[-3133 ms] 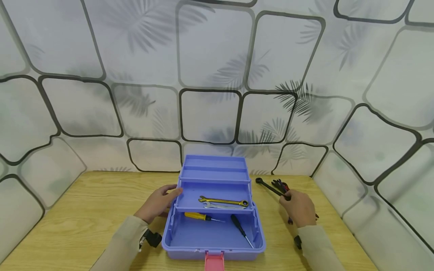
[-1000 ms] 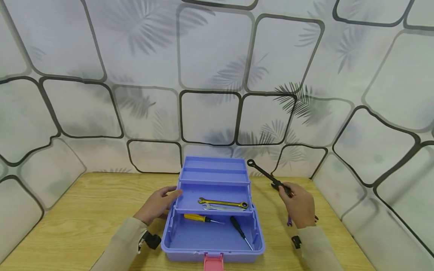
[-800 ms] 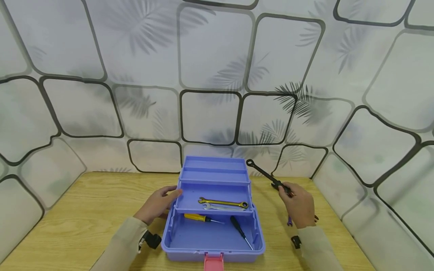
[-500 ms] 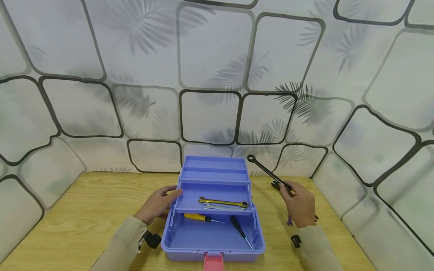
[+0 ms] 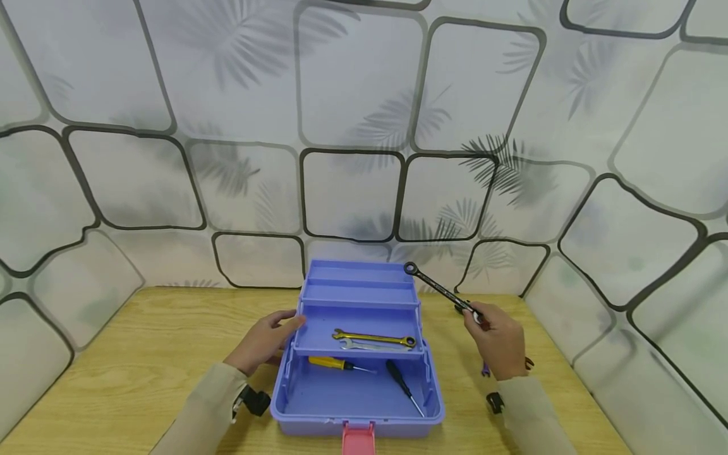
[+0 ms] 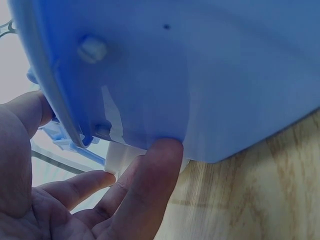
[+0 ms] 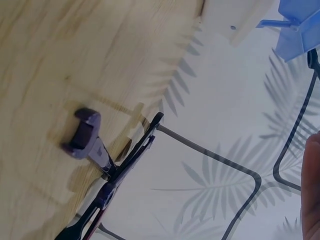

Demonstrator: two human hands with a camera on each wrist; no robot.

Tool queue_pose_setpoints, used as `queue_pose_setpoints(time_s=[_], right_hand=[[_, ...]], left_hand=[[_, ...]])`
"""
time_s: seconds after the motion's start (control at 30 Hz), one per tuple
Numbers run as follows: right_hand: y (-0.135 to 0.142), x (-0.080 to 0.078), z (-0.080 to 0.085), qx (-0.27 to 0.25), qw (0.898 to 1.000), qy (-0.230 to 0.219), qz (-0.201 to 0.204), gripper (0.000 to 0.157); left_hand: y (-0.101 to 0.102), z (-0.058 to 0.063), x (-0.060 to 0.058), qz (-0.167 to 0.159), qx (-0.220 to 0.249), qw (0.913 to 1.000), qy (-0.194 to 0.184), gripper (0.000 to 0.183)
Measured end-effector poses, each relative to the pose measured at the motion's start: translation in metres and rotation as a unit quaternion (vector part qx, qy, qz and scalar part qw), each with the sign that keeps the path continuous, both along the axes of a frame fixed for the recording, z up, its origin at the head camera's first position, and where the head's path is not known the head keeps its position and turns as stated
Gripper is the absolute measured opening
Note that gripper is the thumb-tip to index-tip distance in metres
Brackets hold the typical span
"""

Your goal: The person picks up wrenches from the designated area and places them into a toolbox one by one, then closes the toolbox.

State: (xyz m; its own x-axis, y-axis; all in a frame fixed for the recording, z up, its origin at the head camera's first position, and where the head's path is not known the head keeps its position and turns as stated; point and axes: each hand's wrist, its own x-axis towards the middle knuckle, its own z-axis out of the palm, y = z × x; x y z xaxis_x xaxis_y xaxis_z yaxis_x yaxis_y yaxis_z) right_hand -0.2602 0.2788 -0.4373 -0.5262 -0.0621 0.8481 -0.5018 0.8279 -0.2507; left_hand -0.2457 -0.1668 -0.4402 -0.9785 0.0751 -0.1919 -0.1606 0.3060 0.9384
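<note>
A blue-purple toolbox (image 5: 355, 428) stands with its stepped trays raised. My left hand (image 5: 265, 343) holds its left side, thumb on the middle tray's rim and fingers against the outer wall, as the left wrist view shows. My right hand (image 5: 499, 341) grips a black ratchet combination wrench (image 5: 438, 287) by its lower end, the ring end slanting up and left beside the top tray. Lying in the middle tray are a yellow-gold wrench (image 5: 375, 338) and a silver wrench (image 5: 372, 346). A yellow-handled screwdriver (image 5: 330, 363) and a black-handled screwdriver (image 5: 399, 377) lie in the bottom.
Under and behind my right hand are more tools, partly hidden: a purple open-end wrench (image 7: 85, 137) and a dark plier-like tool (image 7: 107, 192) with some red. A pink latch (image 5: 359, 439) hangs at the box's front. A patterned wall (image 5: 352, 196) borders the wooden table (image 5: 142, 379).
My right hand has lifted the black wrench from the tools on the right; its ring end has risen and moved left towards the toolbox. My left hand has stayed in place.
</note>
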Motion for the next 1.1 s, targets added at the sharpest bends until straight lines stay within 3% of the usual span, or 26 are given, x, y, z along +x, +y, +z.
queue_pose_setpoints(time_s=[0.53,0.67,0.8,0.97,1.1], right_hand=[[-0.006,0.0,0.006,0.011,0.996,0.027,0.079,0.02],[-0.008,0.0,0.007,0.023,0.992,0.044,0.119,0.023],[-0.01,0.0,0.008,0.035,0.985,0.057,0.158,0.01],[-0.016,0.0,0.01,0.047,0.978,0.061,0.191,0.029],[-0.019,0.002,0.012,0.069,0.975,0.036,0.207,0.025]], left_hand=[[0.0,0.0,0.001,-0.005,0.0,1.0,0.002,0.08],[0.001,0.002,0.0,-0.002,-0.001,1.0,-0.001,0.08],[0.001,0.004,0.001,-0.007,0.001,1.0,-0.002,0.08],[0.001,0.005,0.002,-0.007,0.002,1.0,-0.006,0.079],[0.001,0.006,0.002,-0.002,-0.003,1.0,-0.006,0.079]])
